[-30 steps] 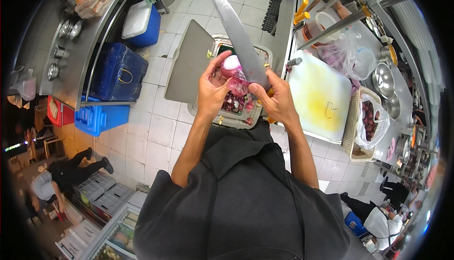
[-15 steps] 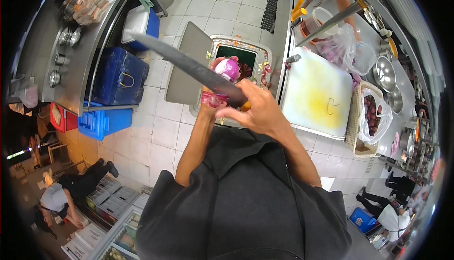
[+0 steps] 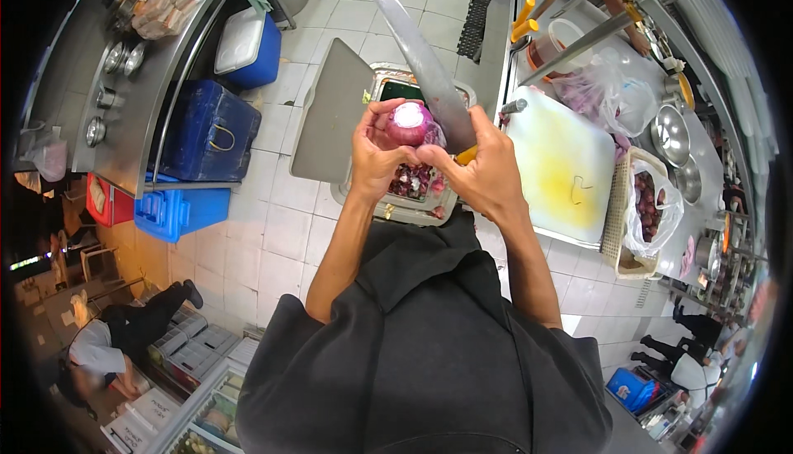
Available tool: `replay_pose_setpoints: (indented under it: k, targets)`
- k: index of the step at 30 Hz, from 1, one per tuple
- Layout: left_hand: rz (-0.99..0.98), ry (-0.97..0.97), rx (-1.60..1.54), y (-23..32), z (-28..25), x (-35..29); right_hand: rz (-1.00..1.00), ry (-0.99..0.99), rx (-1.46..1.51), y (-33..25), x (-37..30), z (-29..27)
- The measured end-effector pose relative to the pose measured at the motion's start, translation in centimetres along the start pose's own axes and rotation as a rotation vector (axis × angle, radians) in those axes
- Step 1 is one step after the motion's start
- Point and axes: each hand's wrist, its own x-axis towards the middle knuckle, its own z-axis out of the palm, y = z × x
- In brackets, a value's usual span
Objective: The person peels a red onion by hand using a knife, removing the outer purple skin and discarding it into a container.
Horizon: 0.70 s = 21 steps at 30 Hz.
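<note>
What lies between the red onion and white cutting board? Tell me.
The head view shows knife blade and right hand between the red onion and cutting board.

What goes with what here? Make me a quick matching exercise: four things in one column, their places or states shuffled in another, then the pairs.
Things:
1. Onion
2. Knife
3. Cutting board
4. Basket

Places or states:
A. Has a plastic bag inside
B. In the left hand
C. White, stained yellow
D. In the right hand

Pairs: 1-B, 2-D, 3-C, 4-A
</note>
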Motion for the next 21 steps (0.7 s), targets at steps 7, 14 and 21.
replay_pose_setpoints:
  k: [7,14,21]
  targets:
    - [0.08,0.037,0.206,0.3,0.0,0.1,0.024,-0.018,0.091,2.1,0.3,1.2]
    - [-0.132,-0.232,-0.103,2.8,0.6,-0.1,0.13,-0.05,0.242,3.5,0.6,1.1]
    - [-0.106,-0.083,-0.014,1.1,-0.2,-0.7,0.029,-0.111,0.214,2.4,-0.2,1.3]
